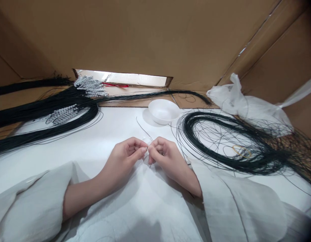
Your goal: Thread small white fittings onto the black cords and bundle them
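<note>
My left hand (127, 156) and my right hand (165, 156) meet fingertip to fingertip over the white table (115, 131). Both are closed in a pinch. A thin black cord (144, 129) runs from the pinch up and left across the table. A tiny white piece, too small to name, sits between the fingertips. My left hand pinches that piece and the cord's end; my right hand pinches the cord beside it. Just beyond my hands stands a small white bowl (163, 111).
A loose coil of black cords (221, 141) lies at the right with a yellow rubber band (242, 152) in it. Bundles of black cords (44, 111) with white tags (91, 86) lie at the left. A white plastic bag (246, 101) sits back right. Cardboard walls (145, 37) surround the table.
</note>
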Tool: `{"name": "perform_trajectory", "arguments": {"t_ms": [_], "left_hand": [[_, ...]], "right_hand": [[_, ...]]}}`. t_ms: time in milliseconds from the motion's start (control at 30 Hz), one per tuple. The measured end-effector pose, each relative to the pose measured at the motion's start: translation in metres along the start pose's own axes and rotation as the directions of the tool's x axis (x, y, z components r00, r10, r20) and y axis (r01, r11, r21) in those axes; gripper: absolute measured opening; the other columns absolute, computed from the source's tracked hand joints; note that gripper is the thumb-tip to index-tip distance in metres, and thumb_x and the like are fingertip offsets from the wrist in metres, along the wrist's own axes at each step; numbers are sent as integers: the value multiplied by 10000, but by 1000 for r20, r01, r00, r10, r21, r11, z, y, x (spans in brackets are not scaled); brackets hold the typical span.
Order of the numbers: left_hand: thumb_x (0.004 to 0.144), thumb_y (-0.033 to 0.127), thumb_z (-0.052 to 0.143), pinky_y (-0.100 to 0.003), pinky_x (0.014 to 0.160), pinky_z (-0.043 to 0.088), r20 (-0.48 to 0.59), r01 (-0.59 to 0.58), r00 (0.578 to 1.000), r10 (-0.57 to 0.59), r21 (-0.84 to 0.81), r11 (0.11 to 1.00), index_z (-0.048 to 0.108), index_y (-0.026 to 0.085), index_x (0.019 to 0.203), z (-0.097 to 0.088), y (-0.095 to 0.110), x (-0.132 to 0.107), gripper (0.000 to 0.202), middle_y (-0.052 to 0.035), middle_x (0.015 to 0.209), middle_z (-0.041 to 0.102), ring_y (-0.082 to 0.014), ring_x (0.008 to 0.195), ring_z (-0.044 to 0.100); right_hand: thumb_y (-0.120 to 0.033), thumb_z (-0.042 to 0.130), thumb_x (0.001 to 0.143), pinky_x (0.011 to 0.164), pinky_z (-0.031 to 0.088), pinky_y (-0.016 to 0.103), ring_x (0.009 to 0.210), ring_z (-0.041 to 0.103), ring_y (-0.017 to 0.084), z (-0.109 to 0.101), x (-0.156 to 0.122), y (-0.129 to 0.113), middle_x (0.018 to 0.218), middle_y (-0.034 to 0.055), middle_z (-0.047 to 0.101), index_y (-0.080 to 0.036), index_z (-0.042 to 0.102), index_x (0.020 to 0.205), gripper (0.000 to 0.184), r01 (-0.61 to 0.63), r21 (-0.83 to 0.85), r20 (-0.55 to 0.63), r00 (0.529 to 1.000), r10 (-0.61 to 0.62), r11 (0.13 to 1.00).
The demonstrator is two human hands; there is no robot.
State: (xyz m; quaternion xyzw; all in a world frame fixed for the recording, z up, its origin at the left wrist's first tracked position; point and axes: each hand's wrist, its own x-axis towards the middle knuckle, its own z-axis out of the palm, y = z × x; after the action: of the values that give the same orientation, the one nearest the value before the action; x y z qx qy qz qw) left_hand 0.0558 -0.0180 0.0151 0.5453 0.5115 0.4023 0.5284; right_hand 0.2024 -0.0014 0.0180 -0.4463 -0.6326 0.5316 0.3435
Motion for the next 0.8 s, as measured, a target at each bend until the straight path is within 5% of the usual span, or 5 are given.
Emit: {"name": "perform_trajectory", "arguments": {"t_ms": [800], "left_hand": [[800, 195, 526, -261, 659, 446, -35, -10, 999, 12, 39, 999, 553, 152, 810, 0, 0, 0, 51, -3, 714, 613, -135, 678, 593]], "right_hand": [[-249, 454, 851, 527, 426, 224, 538, 535, 95, -1, 0, 2, 594, -10, 567, -166, 471, 730, 148, 38, -28, 62, 997, -36, 999]]}}
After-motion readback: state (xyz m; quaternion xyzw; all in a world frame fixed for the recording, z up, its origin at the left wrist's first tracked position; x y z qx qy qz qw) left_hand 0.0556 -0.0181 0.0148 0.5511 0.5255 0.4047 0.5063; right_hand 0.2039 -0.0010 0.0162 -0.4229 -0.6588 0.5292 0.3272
